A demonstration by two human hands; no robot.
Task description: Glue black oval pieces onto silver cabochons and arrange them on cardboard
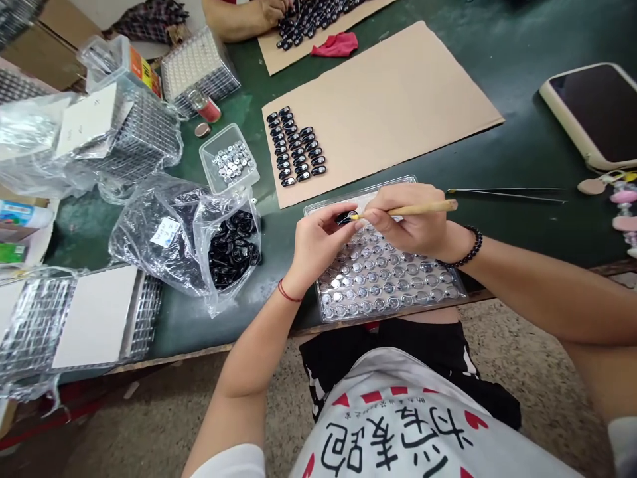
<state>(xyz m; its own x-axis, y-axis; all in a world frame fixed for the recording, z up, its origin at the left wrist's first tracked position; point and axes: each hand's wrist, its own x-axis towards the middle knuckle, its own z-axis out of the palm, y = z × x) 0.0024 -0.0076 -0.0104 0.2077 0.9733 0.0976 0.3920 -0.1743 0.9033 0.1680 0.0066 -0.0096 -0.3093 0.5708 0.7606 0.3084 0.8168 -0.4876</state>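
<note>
The wooden stick (413,210) lies nearly level, its long axis running along the near edge of the desk (527,159), with its yellowish tip pointing left and its butt end out to the right. My right hand (415,229) is closed around it in a pen grip, thumb and fingers pinched near the tip. The tip meets a small black piece (343,217), which my left hand (318,242) pinches between thumb and fingertips, the other fingers curled in. Both hands are close together, almost touching. They hover over the far left corner of the clear tray (324,312), which sits at the desk's near edge. Tweezers (502,193) lie just right of the tray. Rows of black pieces (295,147) rest on the left end of the cardboard sheet (398,99) beyond.
</note>
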